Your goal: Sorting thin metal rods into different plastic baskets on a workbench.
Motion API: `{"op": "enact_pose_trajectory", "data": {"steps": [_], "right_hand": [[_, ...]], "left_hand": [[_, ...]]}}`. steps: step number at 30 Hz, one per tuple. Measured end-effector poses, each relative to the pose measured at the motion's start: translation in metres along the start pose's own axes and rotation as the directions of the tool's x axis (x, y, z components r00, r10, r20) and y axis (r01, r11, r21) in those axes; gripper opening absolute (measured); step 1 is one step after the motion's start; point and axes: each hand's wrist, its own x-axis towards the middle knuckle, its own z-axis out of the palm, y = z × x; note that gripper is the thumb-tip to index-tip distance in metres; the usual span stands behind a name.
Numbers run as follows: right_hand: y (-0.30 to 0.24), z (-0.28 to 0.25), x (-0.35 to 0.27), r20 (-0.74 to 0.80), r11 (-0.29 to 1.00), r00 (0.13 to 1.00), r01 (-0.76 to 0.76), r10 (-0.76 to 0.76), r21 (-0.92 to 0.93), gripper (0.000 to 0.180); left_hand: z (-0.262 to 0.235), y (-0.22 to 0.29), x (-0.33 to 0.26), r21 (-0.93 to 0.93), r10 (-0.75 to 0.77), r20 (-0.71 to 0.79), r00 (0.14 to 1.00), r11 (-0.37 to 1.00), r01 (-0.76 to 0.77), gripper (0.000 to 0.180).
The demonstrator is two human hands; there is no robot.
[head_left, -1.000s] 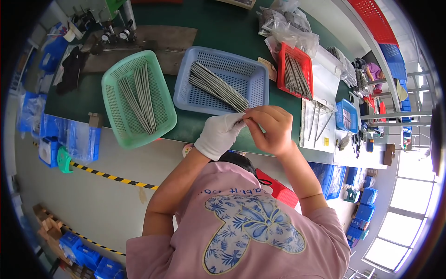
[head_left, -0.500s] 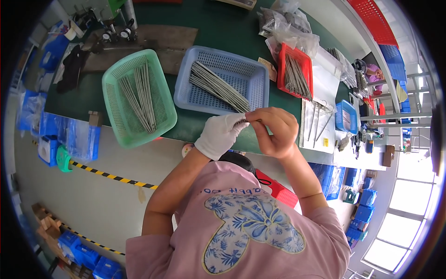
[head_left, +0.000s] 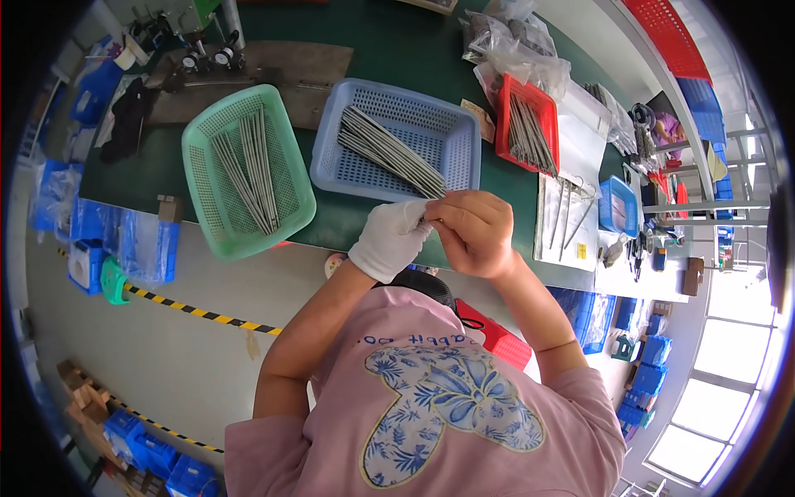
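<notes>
My left hand (head_left: pixel 387 240), in a white glove, is closed in front of the blue basket (head_left: pixel 327 170). Bare and pinching, my right hand (head_left: pixel 474 232) meets it fingertip to fingertip. Whatever lies between the fingers is hidden. Just beyond the hands, a bundle of thin grey metal rods (head_left: pixel 389 151) lies slantwise in the blue basket. To the left stands a green basket (head_left: pixel 196 186) with two loose groups of similar rods (head_left: pixel 252 170).
A red basket (head_left: pixel 553 108) of thin rods stands at the right, with plastic bags (head_left: pixel 522 54) behind it. Several long thin tools (head_left: pixel 567 215) lie on a white sheet. A small blue basket (head_left: pixel 609 207) is farther right. A machine with gauges (head_left: pixel 207 54) stands at the far left.
My right hand has shifted slightly left, closer against the gloved hand. The dark thin piece that showed between the fingers is now covered. The baskets and rods stay as they were.
</notes>
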Motion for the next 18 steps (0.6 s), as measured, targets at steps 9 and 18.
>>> {"op": "enact_pose_trajectory", "data": {"steps": [9, 18], "right_hand": [[-0.007, -0.009, 0.007, 0.089, 0.99, 0.986, -0.142, 0.14, 0.016, 0.015], [-0.006, -0.005, 0.003, 0.065, 0.974, 0.98, -0.196, 0.189, 0.117, 0.012]], "left_hand": [[0.0, -0.001, 0.001, -0.062, -0.036, -0.012, 0.999, 0.997, 0.035, 0.025], [-0.001, 0.002, 0.0, -0.017, -0.06, 0.013, 0.998, 0.998, 0.06, 0.023]]}}
